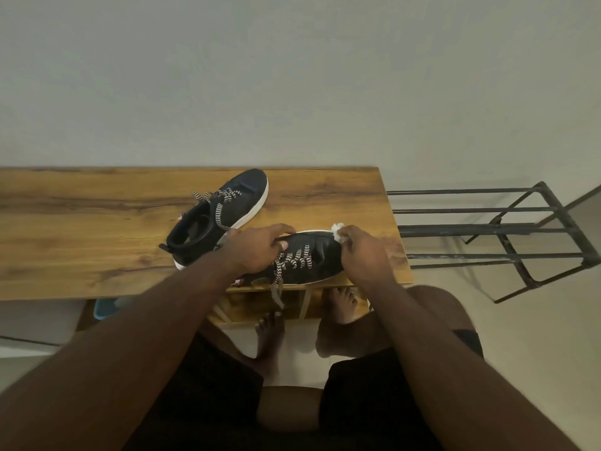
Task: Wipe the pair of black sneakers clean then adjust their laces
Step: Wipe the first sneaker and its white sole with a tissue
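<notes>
Two black sneakers with white soles and black-and-white zigzag laces are on a wooden table (97,229). The far sneaker (227,209) stands upright, toe pointing away to the right. The near sneaker (312,258) lies at the table's front edge, toe to the right, one lace end (276,291) hanging over the edge. My left hand (257,249) grips the near sneaker around its collar. My right hand (364,255) pinches a crumpled white tissue (338,230) against the sneaker's toe.
A black metal rack (507,232) stands just right of the table against a plain wall. Wooden compartments (260,307) and a blue object (104,309) sit under the table. My bare feet (270,333) rest on the pale floor below the front edge.
</notes>
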